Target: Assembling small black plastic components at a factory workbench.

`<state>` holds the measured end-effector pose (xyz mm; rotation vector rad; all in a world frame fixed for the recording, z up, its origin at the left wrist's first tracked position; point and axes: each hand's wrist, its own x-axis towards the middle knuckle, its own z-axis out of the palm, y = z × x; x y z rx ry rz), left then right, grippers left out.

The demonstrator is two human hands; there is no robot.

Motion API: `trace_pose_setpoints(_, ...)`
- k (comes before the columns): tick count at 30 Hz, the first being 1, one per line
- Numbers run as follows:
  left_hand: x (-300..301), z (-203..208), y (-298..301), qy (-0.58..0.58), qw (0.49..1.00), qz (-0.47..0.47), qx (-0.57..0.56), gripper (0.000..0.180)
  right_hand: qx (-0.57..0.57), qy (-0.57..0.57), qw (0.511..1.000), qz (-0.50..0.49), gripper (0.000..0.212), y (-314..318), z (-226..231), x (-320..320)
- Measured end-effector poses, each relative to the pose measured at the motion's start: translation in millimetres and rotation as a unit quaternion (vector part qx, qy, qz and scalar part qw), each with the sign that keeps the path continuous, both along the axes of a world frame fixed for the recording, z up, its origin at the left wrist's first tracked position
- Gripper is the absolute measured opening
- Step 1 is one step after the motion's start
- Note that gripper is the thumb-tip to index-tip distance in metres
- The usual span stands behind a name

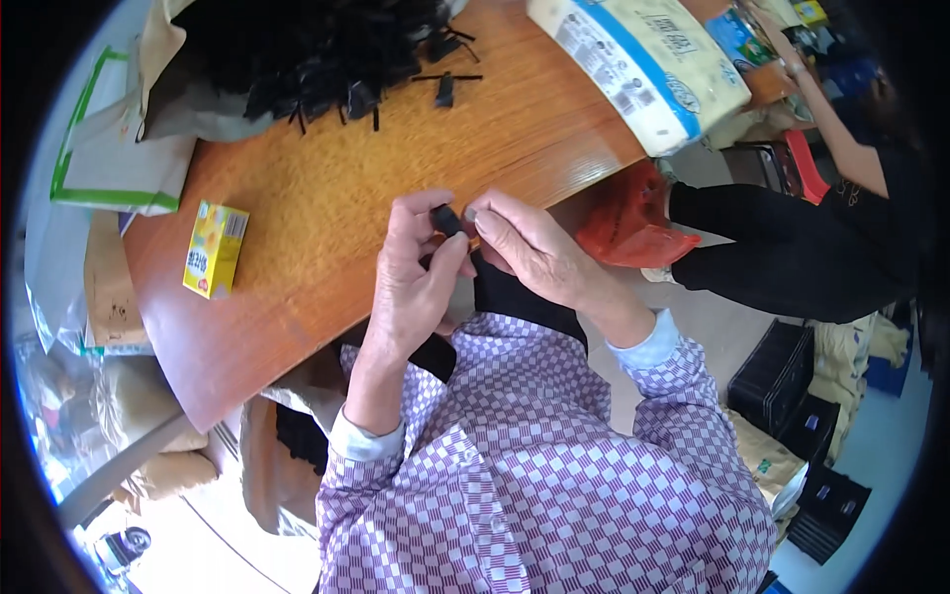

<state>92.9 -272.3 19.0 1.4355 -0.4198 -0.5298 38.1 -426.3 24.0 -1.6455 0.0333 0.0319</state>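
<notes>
Between the thumb and fingers of my left hand [411, 267] is a small black piece [446, 220], short and block-like; its exact kind is too small to make out. My right hand [524, 243] is right beside it, thumb and fingers pinched together close to the piece's end. Whatever the right fingertips grip is hidden. Both hands are held above my lap, just off the table's front edge. On the far part of the wooden table [327, 213] lies a heap of similar black pieces [346, 59] with thin strips, spilling from a brown paper bag [163, 49].
A small yellow box [215, 249] stands on the table's left. At the far right edge lies a large tissue pack [653, 74]. Another person's dark-clad legs [782, 243] and a red plastic bag [633, 223] are to the right. Black boxes [777, 376] sit on the floor.
</notes>
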Motion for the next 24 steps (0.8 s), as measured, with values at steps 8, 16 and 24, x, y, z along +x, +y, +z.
trace_pose_setpoints(8,-0.8,-14.8,9.2,-0.054,0.998,0.014,-0.001,0.028,-0.103,-0.015,0.994,0.023,0.017,12.4,-1.2,5.3)
trace_pose_setpoints(16,-6.8,-5.3,17.1,-0.172,0.964,0.147,0.137,0.028,-0.083,-0.047,0.995,0.007,0.01,37.0,-10.1,17.7)
trace_pose_setpoints(24,-28.5,4.6,78.0,-0.254,0.945,0.162,0.128,0.022,-0.118,0.004,0.978,0.172,0.013,46.6,4.0,14.8)
